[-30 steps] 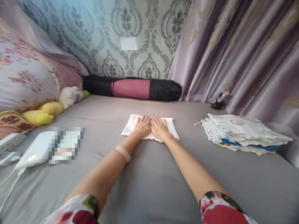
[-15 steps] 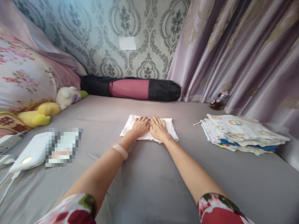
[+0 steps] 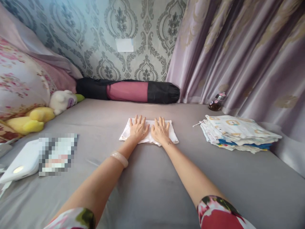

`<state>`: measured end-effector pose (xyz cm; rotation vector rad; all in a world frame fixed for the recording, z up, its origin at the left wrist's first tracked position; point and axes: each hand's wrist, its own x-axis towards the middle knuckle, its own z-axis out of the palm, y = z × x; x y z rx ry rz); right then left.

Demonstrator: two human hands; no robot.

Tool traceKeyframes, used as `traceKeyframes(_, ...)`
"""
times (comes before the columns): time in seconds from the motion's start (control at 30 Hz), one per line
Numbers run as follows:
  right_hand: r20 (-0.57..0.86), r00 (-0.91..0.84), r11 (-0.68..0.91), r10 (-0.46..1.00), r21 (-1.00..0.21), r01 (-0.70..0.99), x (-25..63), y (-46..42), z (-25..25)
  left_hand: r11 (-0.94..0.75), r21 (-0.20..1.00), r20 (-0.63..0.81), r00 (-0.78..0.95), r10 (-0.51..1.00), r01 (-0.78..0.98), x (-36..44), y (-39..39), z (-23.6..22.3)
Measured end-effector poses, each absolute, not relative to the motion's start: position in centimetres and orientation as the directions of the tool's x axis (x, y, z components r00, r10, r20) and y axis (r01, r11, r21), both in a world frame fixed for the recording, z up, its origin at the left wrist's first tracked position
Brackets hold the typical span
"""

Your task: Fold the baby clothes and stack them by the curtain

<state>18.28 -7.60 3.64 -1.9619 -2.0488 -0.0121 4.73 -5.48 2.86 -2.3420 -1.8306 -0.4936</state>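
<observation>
A small folded white cloth (image 3: 172, 135) lies flat in the middle of the grey bed sheet (image 3: 152, 178). My left hand (image 3: 138, 128) presses down on its left half, fingers stretched out and slightly spread. My right hand (image 3: 161, 129) lies flat on the right half, fingers also extended. The two hands sit side by side with a small gap between them. A pale bangle (image 3: 119, 158) circles my left wrist. Neither hand grips anything.
A stack of folded printed cloths (image 3: 238, 133) lies to the right. A black-and-pink roll bag (image 3: 128, 90) rests against the wall. Plush toys (image 3: 40, 113) and floral pillows (image 3: 19, 82) are at left, a white device (image 3: 20, 162) at near left, a small bottle (image 3: 216, 102) by the curtain (image 3: 238, 54).
My hands have moved apart from touching each other, and the fingers have spread. The view has shifted slightly to the right.
</observation>
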Motion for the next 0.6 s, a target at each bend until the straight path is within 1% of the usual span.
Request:
traceKeyframes(0.07, 0.178, 0.035, 0.003, 0.983, -0.210, 0.978, 18.3, -7.4, 3.4, -0.239, 0.130, 0.225, 0.206, 0.952, 0.962, 4.7, -5.5, 3.1)
traceKeyframes(0.13, 0.142, 0.048, -0.017, 0.989, -0.209, 0.978, 18.2, -7.1, 3.2, -0.231, 0.148, 0.152, 0.209, 0.966, 0.962, 4.6, -5.3, 3.2)
traceKeyframes(0.4, 0.088, 0.027, -0.010, 0.996, -0.190, 0.982, 18.4, -7.0, 3.7, -0.232, 0.129, 0.137, 0.214, 0.967, 0.964, 4.5, -5.0, 3.1)
traceKeyframes(0.47, 0.021, -0.013, 0.017, 1.000, -0.190, 0.982, 19.1, -6.8, 4.2, -0.269, 0.117, 0.126, 0.254, 0.959, 0.956, 3.9, -4.9, 3.3)
traceKeyframes(0.57, -0.115, -0.132, 0.108, 0.985, -0.193, 0.975, 20.7, -6.4, 4.8, -0.366, 0.106, 0.086, 0.359, 0.930, 0.924, 2.5, -4.7, 3.5)
traceKeyframes(0.6, -0.133, -0.168, 0.141, 0.977, -0.191, 0.971, 21.3, -6.3, 4.8, -0.393, 0.108, 0.076, 0.386, 0.919, 0.913, 2.0, -4.6, 3.5)
